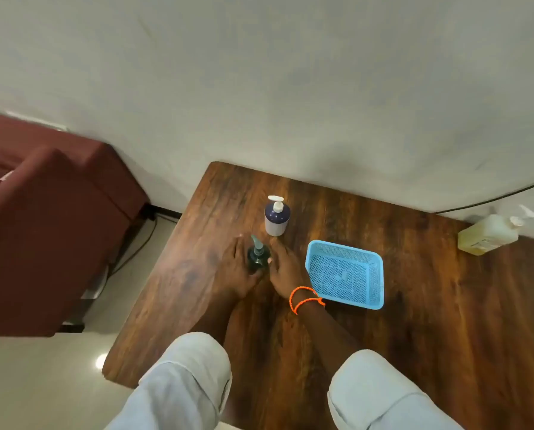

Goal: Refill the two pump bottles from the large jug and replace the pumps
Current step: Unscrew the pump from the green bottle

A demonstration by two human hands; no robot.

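A small dark green pump bottle (257, 257) stands upright on the wooden table (445, 321) with its pump fitted. My left hand (236, 268) lies to its left and my right hand (285, 270) to its right, fingers stretched forward on the table. Both thumbs touch the bottle's lower body. Just behind stands a navy and white pump bottle (277, 218) with a white pump on it. The large yellowish jug (489, 234), which also carries a pump, sits at the table's far right edge by the wall, well away from both hands.
An empty blue perforated basket (344, 274) sits right of my right hand, near my wrist with its orange band. A maroon sofa (51, 218) stands left of the table. The wall runs along the table's back edge, with a black cable (492, 200) on it.
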